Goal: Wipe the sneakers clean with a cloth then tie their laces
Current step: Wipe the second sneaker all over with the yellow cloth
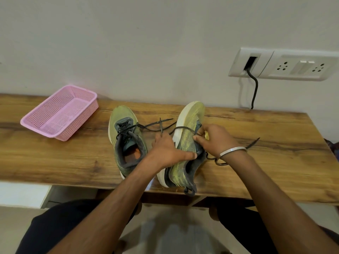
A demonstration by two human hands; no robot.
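Two yellow-green sneakers with dark laces lie on the wooden table (55, 162). The left sneaker (126, 142) stands upright, toe toward the wall, its laces loose and trailing to the right. The right sneaker (185, 143) is tipped onto its side with its white sole facing left. My left hand (168, 151) grips a dark lace end that sticks up from my fist, thumb against the shoe's tongue. My right hand (214, 138), with a silver bangle on the wrist, pinches the lace (183, 127) at the right sneaker's eyelets. No cloth is in view.
A pink perforated plastic basket (60, 114) sits at the table's back left. A wall socket panel (286, 65) with a black cable hanging from it is at the upper right. The table's front edge runs just below the sneakers.
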